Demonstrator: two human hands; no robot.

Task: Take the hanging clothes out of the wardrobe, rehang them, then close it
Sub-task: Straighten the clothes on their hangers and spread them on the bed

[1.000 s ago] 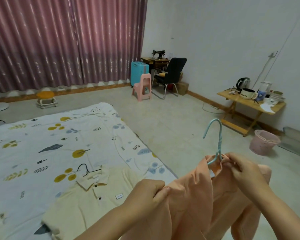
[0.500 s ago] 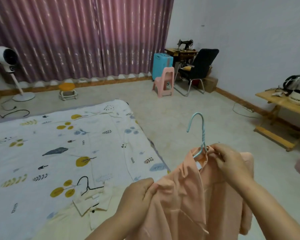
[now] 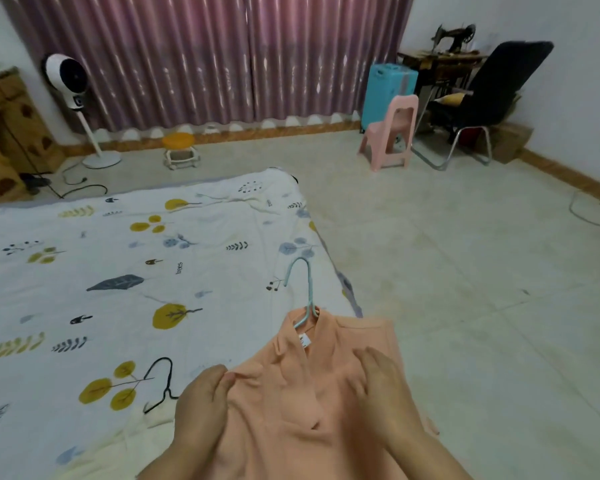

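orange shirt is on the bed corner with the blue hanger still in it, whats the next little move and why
Probably let the shirt go and draw both hands back. It lies spread on the bed, the hanger inside its collar. The left hand pinches a shoulder fold; the right hand lies flat on it.

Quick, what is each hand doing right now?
Left hand: pinches the shoulder of the orange shirt.
Right hand: open, fingers resting flat on the shirt.
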